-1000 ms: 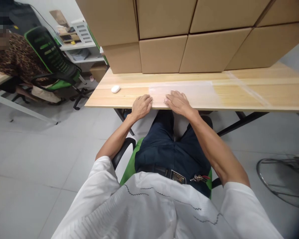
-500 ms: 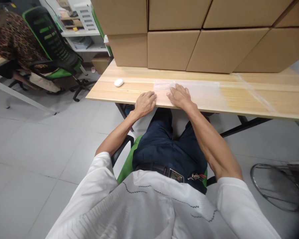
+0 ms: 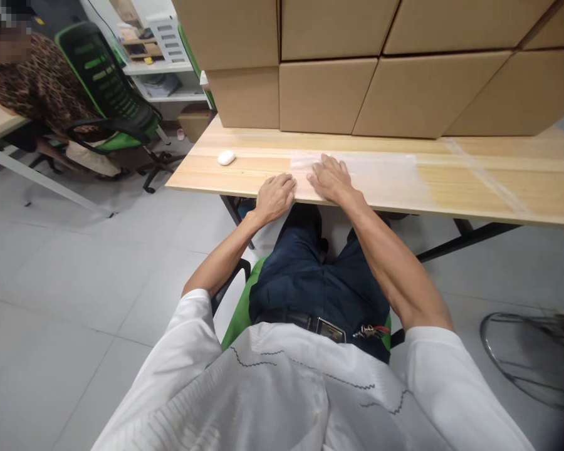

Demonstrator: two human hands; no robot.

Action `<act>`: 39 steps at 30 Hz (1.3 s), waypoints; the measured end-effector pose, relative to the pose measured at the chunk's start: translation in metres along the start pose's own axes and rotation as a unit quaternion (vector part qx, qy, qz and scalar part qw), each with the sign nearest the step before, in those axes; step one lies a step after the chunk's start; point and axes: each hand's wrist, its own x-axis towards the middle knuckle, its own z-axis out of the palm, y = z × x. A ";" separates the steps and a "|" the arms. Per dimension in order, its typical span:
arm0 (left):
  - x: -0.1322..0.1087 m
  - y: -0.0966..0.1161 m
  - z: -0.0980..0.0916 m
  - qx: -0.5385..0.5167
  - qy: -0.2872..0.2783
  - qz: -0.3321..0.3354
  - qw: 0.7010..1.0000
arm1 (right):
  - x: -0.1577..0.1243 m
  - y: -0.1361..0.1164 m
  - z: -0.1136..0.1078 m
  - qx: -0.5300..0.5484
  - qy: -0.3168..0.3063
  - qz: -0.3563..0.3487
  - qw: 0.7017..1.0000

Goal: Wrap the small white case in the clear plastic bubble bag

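Right now the seated person's left hand (image 3: 273, 196) lies palm down with loosely curled fingers on the near edge of the wooden table (image 3: 498, 188), gripping nothing, its fingertips just at the left edge of a clear plastic sheet (image 3: 380, 172). Just beside it at three o'clock, the right hand (image 3: 331, 179) rests flat and open on that sheet, fingers spread, holding nothing. A small white mouse (image 3: 226, 157) sits at ten o'clock from the hands, stacked cardboard boxes (image 3: 326, 94) stand at twelve o'clock along the far side, and another person (image 3: 32, 94) sits well apart at nine o'clock.
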 end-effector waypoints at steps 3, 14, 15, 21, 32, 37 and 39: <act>0.000 0.001 0.000 -0.003 -0.004 -0.008 1.000 | 0.005 0.000 -0.001 -0.005 0.012 -0.007 1.000; 0.000 0.003 0.000 -0.012 -0.011 -0.008 1.000 | 0.011 -0.006 -0.013 -0.043 0.037 -0.015 0.998; -0.001 0.003 0.001 -0.008 -0.012 -0.008 1.000 | 0.011 -0.007 -0.014 -0.052 0.033 -0.020 0.998; -0.002 0.004 0.002 -0.004 -0.004 -0.004 1.000 | 0.004 -0.014 -0.013 -0.050 0.055 -0.047 0.996; 0.002 -0.066 -0.033 -0.062 0.084 -0.082 0.991 | -0.021 -0.020 -0.011 0.052 0.034 -0.097 0.993; 0.014 -0.127 -0.070 -0.018 0.148 -0.198 0.969 | -0.036 -0.019 -0.017 0.059 0.062 -0.068 0.994; 0.017 -0.141 -0.076 -0.006 0.141 -0.209 0.968 | -0.041 -0.017 -0.018 0.061 0.070 -0.059 0.994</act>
